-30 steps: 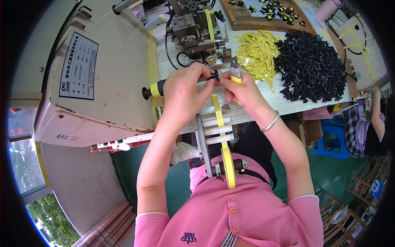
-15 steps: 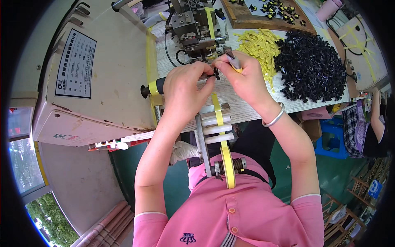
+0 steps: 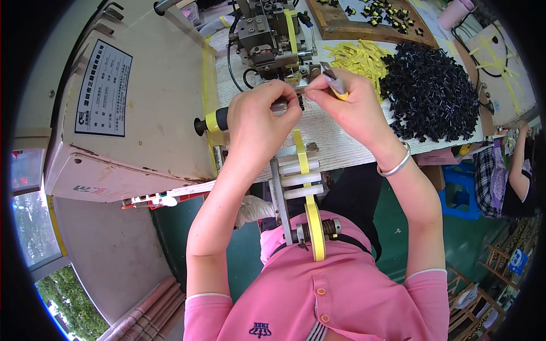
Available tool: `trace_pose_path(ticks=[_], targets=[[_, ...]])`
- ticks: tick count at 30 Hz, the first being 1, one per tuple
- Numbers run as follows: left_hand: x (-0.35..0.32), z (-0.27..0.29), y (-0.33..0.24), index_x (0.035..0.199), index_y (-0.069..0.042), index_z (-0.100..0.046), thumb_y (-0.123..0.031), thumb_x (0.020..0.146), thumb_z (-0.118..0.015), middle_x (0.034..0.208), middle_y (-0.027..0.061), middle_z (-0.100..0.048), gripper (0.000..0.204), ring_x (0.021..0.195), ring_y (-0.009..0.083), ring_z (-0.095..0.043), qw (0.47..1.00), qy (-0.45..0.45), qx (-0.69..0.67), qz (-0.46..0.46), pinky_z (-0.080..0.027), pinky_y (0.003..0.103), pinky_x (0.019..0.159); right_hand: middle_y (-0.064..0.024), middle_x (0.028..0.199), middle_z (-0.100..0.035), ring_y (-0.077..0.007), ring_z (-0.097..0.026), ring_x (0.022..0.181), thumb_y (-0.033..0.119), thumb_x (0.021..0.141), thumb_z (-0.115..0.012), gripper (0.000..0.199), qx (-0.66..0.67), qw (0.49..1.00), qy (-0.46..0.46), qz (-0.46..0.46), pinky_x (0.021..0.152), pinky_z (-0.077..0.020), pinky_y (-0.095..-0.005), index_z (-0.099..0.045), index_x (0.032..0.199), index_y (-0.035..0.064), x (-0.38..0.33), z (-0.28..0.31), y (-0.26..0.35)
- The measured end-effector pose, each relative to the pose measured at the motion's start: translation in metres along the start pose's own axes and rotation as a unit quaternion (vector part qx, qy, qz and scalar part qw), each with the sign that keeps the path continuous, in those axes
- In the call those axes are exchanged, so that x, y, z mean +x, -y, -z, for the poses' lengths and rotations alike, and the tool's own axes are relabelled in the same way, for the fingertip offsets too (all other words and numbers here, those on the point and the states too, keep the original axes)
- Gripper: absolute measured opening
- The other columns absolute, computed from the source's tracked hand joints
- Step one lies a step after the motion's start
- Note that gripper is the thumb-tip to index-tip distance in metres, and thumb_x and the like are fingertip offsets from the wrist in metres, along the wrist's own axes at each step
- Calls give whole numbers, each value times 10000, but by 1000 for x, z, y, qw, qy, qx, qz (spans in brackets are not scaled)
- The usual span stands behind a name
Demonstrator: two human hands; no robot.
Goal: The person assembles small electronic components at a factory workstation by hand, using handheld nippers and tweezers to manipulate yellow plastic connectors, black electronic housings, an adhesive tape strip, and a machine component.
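Observation:
My left hand [image 3: 259, 116] is closed at the table's front part, thumb and fingertips pinched together by a small black piece [image 3: 300, 101]. Behind that hand runs a black cylinder with a yellow band [image 3: 216, 120]; a grey metal section shows between the fingers, and I cannot tell if the hand grips it. My right hand [image 3: 352, 102] is closed around a slim tool [image 3: 336, 85] with a grey body, yellow band and dark flat tip pointing away from me. Its thumb and forefinger pinch just right of the black piece; anything between them is too small to make out.
A metal machine [image 3: 267, 42] stands ahead, fed by yellow tape [image 3: 314, 227] from a roll near my waist. To the right lie yellow strips [image 3: 358, 57] and a heap of black parts [image 3: 429, 94]. Behind is a wooden tray [image 3: 364, 34]; a beige cabinet [image 3: 153, 102] stands left.
My right hand has moved a little to the right with the slim tool, opening a small gap from the left fingers. The left hand has shifted only slightly.

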State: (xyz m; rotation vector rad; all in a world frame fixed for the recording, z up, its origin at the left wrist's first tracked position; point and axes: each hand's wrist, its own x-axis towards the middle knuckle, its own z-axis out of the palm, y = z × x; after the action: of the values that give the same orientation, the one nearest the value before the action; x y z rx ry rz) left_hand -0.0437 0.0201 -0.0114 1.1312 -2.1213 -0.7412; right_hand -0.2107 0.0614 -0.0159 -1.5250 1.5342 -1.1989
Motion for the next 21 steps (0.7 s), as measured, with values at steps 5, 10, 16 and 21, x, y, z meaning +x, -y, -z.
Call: trace_pose_path(ticks=[5,10,16,21], targets=[[-1,0,1,808,-10,-604,-57,744,-644,712,46,-625,90,658,99,-585,1000,2,-6,0,-460,241,633,-53,779,-613,-99,-561,727,50,811,-640,62,-55,998,-18,28,680,-441,-250,-632,826,-10,-4,-2,-3],[-2,-1,0,815,-4,-613,-46,747,-645,720,55,-631,86,661,109,-592,1000,-1,0,-9,-461,249,626,-44,728,-604,-104,-546,681,80,804,-641,83,-63,997,-45,23,650,-441,-256,-628,822,0,-3,-8,-15],[-2,-2,13,748,-37,-607,-59,696,-665,712,67,-637,81,673,274,-622,989,-39,12,-139,-463,369,625,-63,698,-591,-109,-506,643,107,806,-630,124,-56,998,-20,17,617,-428,-264,-605,807,-14,4,-11,-14],[-2,-2,14,759,-35,-616,-53,696,-672,729,73,-646,86,698,271,-630,990,-32,16,-140,-464,368,632,-94,706,-583,-135,-515,643,109,804,-629,136,-74,993,-52,78,620,-430,-278,-594,808,-22,0,-18,5]])
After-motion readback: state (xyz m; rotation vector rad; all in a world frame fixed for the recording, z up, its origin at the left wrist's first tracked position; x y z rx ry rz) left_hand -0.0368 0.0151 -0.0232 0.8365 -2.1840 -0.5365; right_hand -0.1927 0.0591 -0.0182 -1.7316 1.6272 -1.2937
